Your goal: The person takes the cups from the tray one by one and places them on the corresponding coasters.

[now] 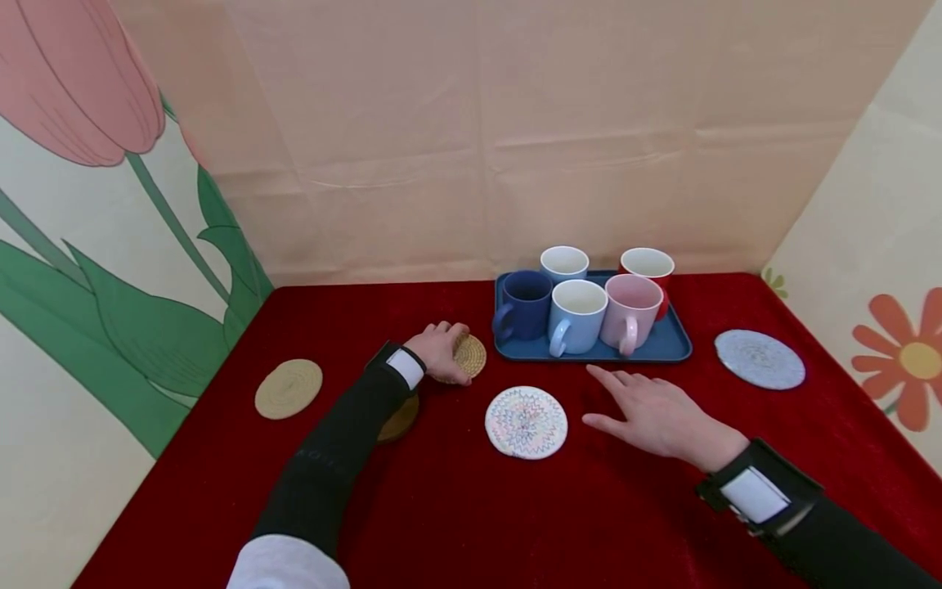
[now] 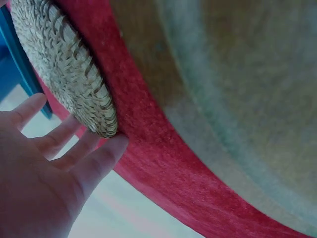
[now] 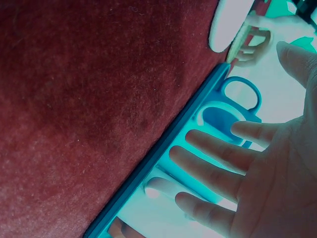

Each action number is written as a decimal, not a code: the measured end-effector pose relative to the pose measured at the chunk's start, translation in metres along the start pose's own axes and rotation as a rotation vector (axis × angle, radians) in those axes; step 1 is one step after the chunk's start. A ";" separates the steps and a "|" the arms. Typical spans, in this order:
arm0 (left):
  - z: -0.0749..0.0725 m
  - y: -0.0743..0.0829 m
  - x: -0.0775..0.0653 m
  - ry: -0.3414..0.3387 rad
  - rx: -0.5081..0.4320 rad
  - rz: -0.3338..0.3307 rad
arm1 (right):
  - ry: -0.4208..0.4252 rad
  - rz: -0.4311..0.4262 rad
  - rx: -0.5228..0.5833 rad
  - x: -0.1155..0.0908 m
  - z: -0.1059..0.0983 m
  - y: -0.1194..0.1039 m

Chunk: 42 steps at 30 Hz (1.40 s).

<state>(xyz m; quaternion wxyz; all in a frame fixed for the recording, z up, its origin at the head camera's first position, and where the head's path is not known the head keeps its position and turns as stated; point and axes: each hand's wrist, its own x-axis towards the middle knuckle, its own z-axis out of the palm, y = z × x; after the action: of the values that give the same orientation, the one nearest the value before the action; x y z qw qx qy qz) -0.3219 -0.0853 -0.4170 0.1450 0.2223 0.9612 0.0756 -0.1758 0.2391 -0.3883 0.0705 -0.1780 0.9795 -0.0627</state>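
Filling the top of the head view, a peach backdrop (image 1: 471, 147) meets a red surface (image 1: 471, 523), which spreads through the lower frame. A blue tray (image 1: 666, 349) lies right of centre. Below it, right of centre, the right hand (image 1: 658, 413) reaches in with straight, spread fingers near the tray's front edge. Near the centre, the left hand (image 1: 441, 353) grips the edge of a straw coaster. Five mugs stand on the tray: pale (image 1: 564, 263) and red (image 1: 649, 263) behind, navy (image 1: 527, 311), light blue (image 1: 580, 317) and pink (image 1: 631, 315) in front. Around them are a grey-blue mat (image 1: 760, 359) at right, a patterned mat (image 1: 526, 423) at lower centre, a tan mat (image 1: 289, 389) at left, a brown disc (image 1: 400, 421) partly behind the left sleeve (image 1: 331, 466), and the gripped straw coaster (image 1: 469, 357), left of the tray.
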 end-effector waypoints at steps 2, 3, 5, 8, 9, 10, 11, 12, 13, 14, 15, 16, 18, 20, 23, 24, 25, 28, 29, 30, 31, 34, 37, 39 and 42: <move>0.000 0.001 -0.003 -0.016 0.004 0.010 | -0.001 0.001 0.001 0.000 0.000 0.000; 0.001 0.002 -0.005 -0.025 0.008 0.015 | -0.004 0.001 0.003 0.000 0.000 0.000; 0.001 0.003 -0.009 -0.037 0.010 0.030 | -0.010 0.002 0.006 0.001 0.000 -0.001; 0.001 0.005 -0.015 -0.052 0.007 0.050 | -0.021 0.001 0.012 0.001 0.001 -0.001; 0.001 0.006 -0.018 -0.055 0.008 0.054 | -0.022 -0.001 0.012 0.001 0.001 -0.001; 0.001 0.006 -0.020 -0.056 0.010 0.058 | -0.023 -0.002 0.013 0.002 0.001 -0.001; 0.001 0.007 -0.022 -0.060 0.010 0.060 | -0.024 -0.005 0.014 0.002 0.001 -0.002; 0.001 0.007 -0.024 -0.064 0.013 0.063 | -0.024 -0.010 0.013 0.003 0.001 -0.003; 0.001 0.008 -0.025 -0.067 0.013 0.066 | -0.026 -0.016 0.014 0.004 0.002 -0.004; 0.001 0.008 -0.027 -0.070 0.012 0.069 | -0.026 -0.023 0.015 0.005 0.002 -0.006; 0.001 0.008 -0.028 -0.073 0.012 0.071 | -0.024 -0.034 0.012 0.006 0.003 -0.008; 0.002 0.008 -0.028 -0.072 0.016 0.076 | -0.023 -0.045 0.010 0.007 0.003 -0.010; 0.004 0.007 -0.028 -0.073 0.027 0.082 | -0.017 -0.075 0.005 0.011 0.005 -0.015; 0.006 0.006 -0.027 -0.068 0.034 0.084 | -0.008 -0.115 0.000 0.015 0.006 -0.021; 0.009 0.005 -0.026 -0.074 0.040 0.080 | -0.006 -0.173 0.004 0.024 0.009 -0.032; 0.009 0.005 -0.027 -0.074 0.035 0.080 | -0.014 -0.188 0.013 0.027 0.010 -0.036; 0.009 0.006 -0.028 -0.076 0.034 0.078 | -0.026 -0.199 0.021 0.030 0.011 -0.040; 0.009 0.006 -0.030 -0.078 0.040 0.075 | -0.063 -0.223 0.045 0.039 0.016 -0.051; 0.009 0.006 -0.031 -0.076 0.044 0.076 | -0.079 -0.222 0.052 0.042 0.018 -0.055; 0.009 0.006 -0.031 -0.073 0.043 0.079 | -0.092 -0.227 0.063 0.045 0.019 -0.058; 0.009 0.006 -0.031 -0.071 0.043 0.081 | -0.103 -0.229 0.069 0.047 0.021 -0.060; 0.009 0.007 -0.030 -0.069 0.045 0.089 | -0.133 -0.231 0.090 0.053 0.025 -0.067; 0.010 0.008 -0.030 -0.067 0.046 0.093 | -0.161 -0.234 0.109 0.056 0.029 -0.072; 0.010 0.008 -0.029 -0.067 0.053 0.093 | -0.174 -0.233 0.103 0.057 0.031 -0.074; 0.011 0.008 -0.029 -0.066 0.056 0.089 | -0.184 -0.230 0.091 0.060 0.033 -0.077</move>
<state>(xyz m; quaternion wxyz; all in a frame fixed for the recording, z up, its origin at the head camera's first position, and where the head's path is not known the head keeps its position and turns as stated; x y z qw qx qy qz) -0.2904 -0.0907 -0.4189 0.1667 0.2711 0.9468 0.0475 -0.1996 0.1432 -0.4159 0.1604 -0.2905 0.9382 -0.0982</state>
